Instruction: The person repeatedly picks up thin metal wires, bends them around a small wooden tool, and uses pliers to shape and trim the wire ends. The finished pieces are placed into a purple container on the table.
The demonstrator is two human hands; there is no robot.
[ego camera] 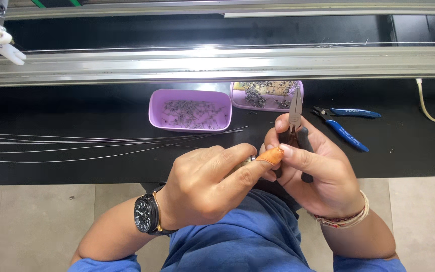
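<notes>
Orange rubber finger cot [271,155] on your left hand [207,184] pinches a small metal piece, hard to make out, against the needle-nose pliers [295,126] gripped in your right hand [313,171]. You seem mid-bend; next calls for steady jaw placement. Purple trays [190,110] of cut pieces lie beyond on the bench [76,108].

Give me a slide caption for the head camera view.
Right hand holds needle-nose pliers upright beside left hand, above purple trays of small metal pieces.

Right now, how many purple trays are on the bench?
2: one tray holding small metal pieces sits centre, above the left hand; a second tray lies just right of it, behind the pliers.
</notes>
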